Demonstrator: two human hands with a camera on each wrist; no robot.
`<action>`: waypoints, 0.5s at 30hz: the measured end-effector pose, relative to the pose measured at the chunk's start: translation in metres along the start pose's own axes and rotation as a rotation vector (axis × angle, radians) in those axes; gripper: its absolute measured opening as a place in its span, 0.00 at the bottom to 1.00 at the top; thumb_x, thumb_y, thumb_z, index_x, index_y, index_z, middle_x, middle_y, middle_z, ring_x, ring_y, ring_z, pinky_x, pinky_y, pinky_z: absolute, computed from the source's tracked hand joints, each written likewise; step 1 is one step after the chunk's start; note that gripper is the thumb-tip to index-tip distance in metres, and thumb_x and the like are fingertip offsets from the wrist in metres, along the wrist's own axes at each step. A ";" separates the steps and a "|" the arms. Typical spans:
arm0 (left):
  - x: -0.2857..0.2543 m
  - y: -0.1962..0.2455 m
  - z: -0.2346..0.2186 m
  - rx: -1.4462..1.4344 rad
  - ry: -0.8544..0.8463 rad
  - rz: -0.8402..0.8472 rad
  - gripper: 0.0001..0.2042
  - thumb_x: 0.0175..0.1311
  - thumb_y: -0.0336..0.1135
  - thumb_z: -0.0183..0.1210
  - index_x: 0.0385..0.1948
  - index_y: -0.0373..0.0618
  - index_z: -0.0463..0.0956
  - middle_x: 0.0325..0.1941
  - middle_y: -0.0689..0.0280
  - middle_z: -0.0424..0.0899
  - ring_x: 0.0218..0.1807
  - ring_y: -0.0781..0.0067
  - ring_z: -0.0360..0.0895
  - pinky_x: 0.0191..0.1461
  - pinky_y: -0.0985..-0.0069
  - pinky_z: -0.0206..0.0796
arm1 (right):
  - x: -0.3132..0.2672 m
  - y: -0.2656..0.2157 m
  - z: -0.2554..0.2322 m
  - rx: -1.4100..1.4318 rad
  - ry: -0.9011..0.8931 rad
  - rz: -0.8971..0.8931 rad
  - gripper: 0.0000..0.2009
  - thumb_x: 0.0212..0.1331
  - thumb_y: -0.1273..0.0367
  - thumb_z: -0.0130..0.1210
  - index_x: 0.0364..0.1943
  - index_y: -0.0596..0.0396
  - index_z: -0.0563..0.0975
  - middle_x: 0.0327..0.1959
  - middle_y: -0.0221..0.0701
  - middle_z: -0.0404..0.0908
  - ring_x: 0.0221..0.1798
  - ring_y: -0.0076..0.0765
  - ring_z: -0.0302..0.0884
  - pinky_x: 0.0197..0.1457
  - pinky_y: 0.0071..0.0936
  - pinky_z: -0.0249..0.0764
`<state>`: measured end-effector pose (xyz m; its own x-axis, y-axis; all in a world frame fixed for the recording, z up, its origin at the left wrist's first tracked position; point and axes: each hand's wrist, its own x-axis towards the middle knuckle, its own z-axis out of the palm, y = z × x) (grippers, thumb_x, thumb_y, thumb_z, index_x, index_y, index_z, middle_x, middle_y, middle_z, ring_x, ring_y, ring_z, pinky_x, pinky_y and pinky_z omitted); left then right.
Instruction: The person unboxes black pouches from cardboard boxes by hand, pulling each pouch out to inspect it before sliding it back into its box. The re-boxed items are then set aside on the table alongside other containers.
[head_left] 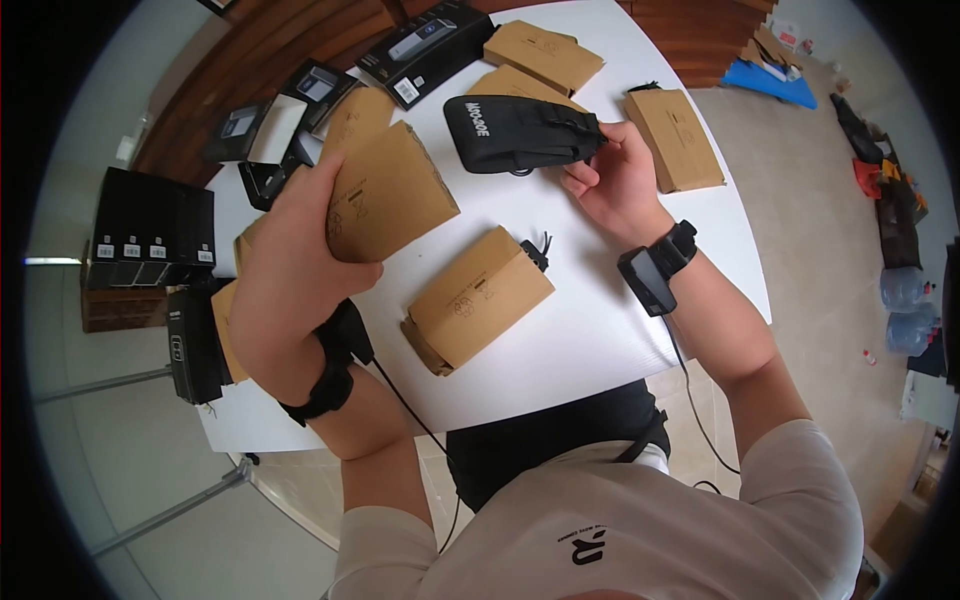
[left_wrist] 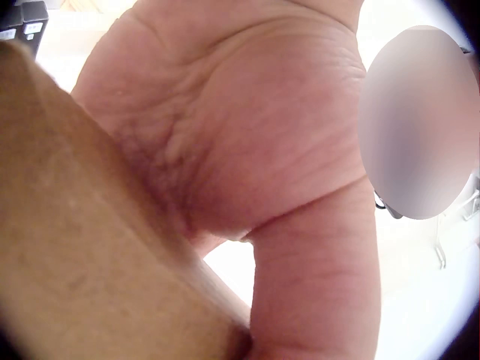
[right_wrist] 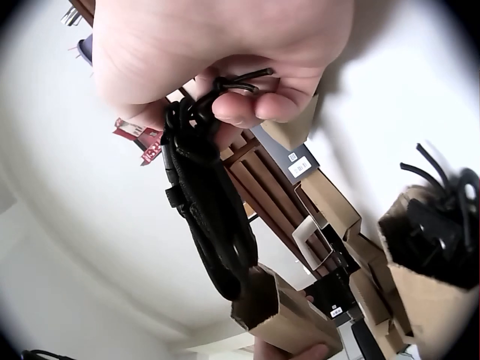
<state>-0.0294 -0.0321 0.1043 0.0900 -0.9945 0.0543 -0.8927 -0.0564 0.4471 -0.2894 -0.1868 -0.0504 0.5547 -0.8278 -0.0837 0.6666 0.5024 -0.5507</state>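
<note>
My left hand (head_left: 285,265) grips a brown cardboard box (head_left: 390,195) with printed marks, raised over the white table. In the right wrist view, that box (right_wrist: 296,319) has an open end facing a black fabric pouch (right_wrist: 206,202). My right hand (head_left: 625,185) pinches the pouch (head_left: 520,130) by its corded end. White lettering marks the pouch's far end, which overlaps the box's opening in the right wrist view. Between my arms, another cardboard box (head_left: 480,300) lies on the table, with black cords sticking out of its open end. The left wrist view shows mostly palm and cardboard.
More cardboard boxes lie at the back (head_left: 545,55) and right (head_left: 678,140) of the white table (head_left: 600,320). Black product boxes (head_left: 425,50) stand along the back, and a black carton (head_left: 150,225) is at the left. Cables (head_left: 405,400) trail from both wrist cameras.
</note>
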 end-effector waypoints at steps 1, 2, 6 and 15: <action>-0.001 0.000 -0.001 -0.022 0.005 0.002 0.40 0.35 0.24 0.69 0.61 0.40 0.68 0.48 0.55 0.77 0.53 0.52 0.75 0.55 0.66 0.70 | 0.000 0.000 0.000 0.014 -0.026 0.007 0.12 0.62 0.61 0.47 0.37 0.55 0.74 0.28 0.28 0.77 0.20 0.24 0.60 0.27 0.23 0.59; -0.002 -0.001 -0.001 -0.045 0.008 0.001 0.40 0.35 0.24 0.70 0.61 0.40 0.68 0.48 0.55 0.76 0.53 0.52 0.75 0.55 0.66 0.70 | 0.001 0.001 0.000 0.027 -0.051 0.017 0.11 0.63 0.61 0.47 0.37 0.55 0.73 0.29 0.28 0.77 0.20 0.24 0.60 0.27 0.23 0.59; -0.001 0.005 0.000 0.040 0.002 -0.003 0.39 0.35 0.24 0.70 0.59 0.39 0.69 0.49 0.55 0.77 0.54 0.50 0.74 0.57 0.66 0.69 | -0.003 0.003 0.006 0.026 -0.028 0.043 0.11 0.63 0.62 0.47 0.38 0.54 0.73 0.31 0.29 0.78 0.21 0.23 0.59 0.28 0.23 0.59; 0.003 0.015 0.017 0.153 -0.001 0.070 0.37 0.35 0.24 0.68 0.57 0.42 0.71 0.50 0.55 0.79 0.55 0.50 0.74 0.57 0.63 0.69 | -0.007 0.011 0.002 -0.125 -0.293 0.014 0.12 0.66 0.64 0.48 0.46 0.56 0.76 0.36 0.26 0.79 0.25 0.20 0.63 0.31 0.21 0.62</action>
<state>-0.0496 -0.0375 0.0960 0.0246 -0.9965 0.0800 -0.9535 0.0007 0.3015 -0.2852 -0.1756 -0.0542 0.6951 -0.7050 0.1409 0.6017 0.4633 -0.6506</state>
